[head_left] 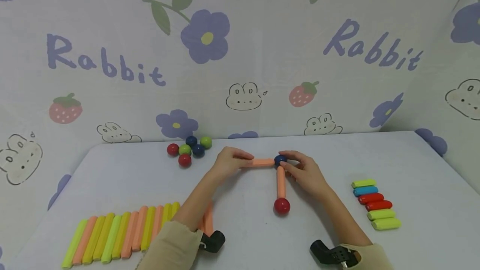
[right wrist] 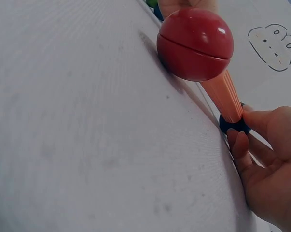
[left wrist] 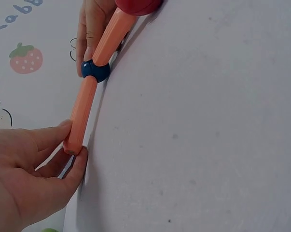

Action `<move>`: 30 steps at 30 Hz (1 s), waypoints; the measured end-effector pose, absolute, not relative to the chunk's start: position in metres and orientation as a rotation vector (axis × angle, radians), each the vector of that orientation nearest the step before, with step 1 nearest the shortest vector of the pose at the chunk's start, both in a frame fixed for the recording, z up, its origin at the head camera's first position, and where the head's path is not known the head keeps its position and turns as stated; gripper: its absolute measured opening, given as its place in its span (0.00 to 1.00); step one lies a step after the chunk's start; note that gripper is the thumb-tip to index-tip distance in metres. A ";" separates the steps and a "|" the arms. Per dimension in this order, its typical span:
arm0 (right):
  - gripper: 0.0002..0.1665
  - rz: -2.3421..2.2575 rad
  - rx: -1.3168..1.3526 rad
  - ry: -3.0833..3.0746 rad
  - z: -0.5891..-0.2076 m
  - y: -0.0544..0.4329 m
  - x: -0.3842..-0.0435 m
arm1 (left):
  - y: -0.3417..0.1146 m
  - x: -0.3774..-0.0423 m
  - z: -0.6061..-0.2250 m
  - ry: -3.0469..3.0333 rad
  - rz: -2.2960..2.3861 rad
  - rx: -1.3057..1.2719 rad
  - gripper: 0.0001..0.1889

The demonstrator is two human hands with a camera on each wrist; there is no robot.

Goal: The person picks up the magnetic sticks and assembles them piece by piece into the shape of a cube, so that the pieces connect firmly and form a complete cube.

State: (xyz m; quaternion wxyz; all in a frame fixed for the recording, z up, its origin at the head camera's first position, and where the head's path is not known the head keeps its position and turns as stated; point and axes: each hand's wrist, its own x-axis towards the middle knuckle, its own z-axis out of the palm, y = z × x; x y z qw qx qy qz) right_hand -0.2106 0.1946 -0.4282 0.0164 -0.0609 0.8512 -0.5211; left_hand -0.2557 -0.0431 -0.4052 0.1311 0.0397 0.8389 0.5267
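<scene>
My left hand (head_left: 229, 163) pinches the outer end of an orange stick (head_left: 263, 162) between thumb and fingers. The stick's other end meets a dark blue ball (head_left: 279, 161). That ball is held between the thumb and fingers of my right hand (head_left: 305, 173). From the blue ball a second orange stick (head_left: 281, 182) runs toward the front and ends in a glossy red ball (head_left: 282, 206). In the left wrist view both orange sticks touch the blue ball (left wrist: 95, 71). The right wrist view shows the red ball (right wrist: 195, 44) large and close, with a seam around it.
Several loose balls, among them a red ball (head_left: 185, 160) and a green ball (head_left: 206, 142), lie at the back left. A row of yellow, green and orange sticks (head_left: 121, 234) lies front left, partly behind my left arm. Shorter coloured sticks (head_left: 376, 205) lie at right on the white table (head_left: 247, 236).
</scene>
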 end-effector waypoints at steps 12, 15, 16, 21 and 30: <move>0.25 -1.632 -0.167 2.635 -0.429 0.192 -0.211 | -0.077 -0.247 -0.397 2.517 1.756 0.019 0.14; 0.25 -1.628 -0.161 2.635 -0.430 0.192 -0.210 | -0.092 -0.243 -0.392 2.565 1.800 -0.064 0.15; 0.25 -1.628 -0.159 2.634 -0.430 0.192 -0.210 | -0.098 -0.242 -0.392 2.589 1.817 -0.075 0.15; 0.25 -1.631 -0.167 2.634 -0.432 0.193 -0.211 | -0.122 -0.236 -0.393 2.776 1.851 -0.105 0.15; 0.26 -1.647 -0.123 2.605 -0.429 0.193 -0.210 | -0.147 -0.231 -0.396 2.852 1.835 -0.253 0.18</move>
